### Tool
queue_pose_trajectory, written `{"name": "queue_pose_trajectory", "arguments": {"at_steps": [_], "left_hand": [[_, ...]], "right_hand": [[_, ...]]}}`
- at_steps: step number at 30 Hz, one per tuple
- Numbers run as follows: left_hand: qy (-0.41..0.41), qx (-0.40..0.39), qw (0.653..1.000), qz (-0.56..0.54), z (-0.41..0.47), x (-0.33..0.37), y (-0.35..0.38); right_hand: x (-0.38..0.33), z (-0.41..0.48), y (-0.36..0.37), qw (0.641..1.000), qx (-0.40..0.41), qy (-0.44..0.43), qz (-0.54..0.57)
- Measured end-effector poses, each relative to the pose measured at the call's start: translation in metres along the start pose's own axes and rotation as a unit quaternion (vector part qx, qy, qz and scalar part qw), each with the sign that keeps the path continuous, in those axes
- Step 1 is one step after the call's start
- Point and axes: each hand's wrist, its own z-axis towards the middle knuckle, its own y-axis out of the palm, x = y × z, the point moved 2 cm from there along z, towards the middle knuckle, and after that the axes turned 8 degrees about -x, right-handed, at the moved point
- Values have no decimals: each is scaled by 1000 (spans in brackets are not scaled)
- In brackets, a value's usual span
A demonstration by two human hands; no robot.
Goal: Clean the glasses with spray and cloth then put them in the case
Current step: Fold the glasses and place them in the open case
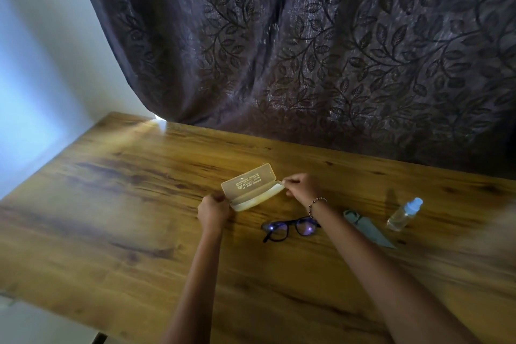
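Plastic case (pixel 250 188) pinched open by my left grip (pixel 213 211) and right grip (pixel 300 187); glasses (pixel 290 227) just short of them likely go in next.

The worktop (pixel 111 204) is a wooden board with strong brown grain and fills the lower half of the frame. A little right of the centre lie dark-framed glasses (pixel 290 227). Further right lies a pale grey-green cloth (pixel 368 229), folded long, and near it stands a small clear spray bottle (pixel 404 215). Above the glasses is an open pale case (pixel 251 190); I cannot tell if it touches the wood.
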Motion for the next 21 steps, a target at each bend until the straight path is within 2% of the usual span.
{"name": "queue_pose_trajectory", "arguments": {"at_steps": [5, 10, 16, 21], "left_hand": [[60, 0, 997, 45, 3, 12, 5], [102, -51, 993, 4, 5, 30, 25], [120, -120, 985, 43, 9, 48, 62], [135, -134, 980, 54, 5, 54, 77]], "right_hand": [[6, 1, -3, 999, 13, 15, 40], [20, -9, -23, 995, 52, 37, 72], [46, -22, -54, 991, 84, 68, 82], [58, -30, -65, 988, 94, 72, 103]]}}
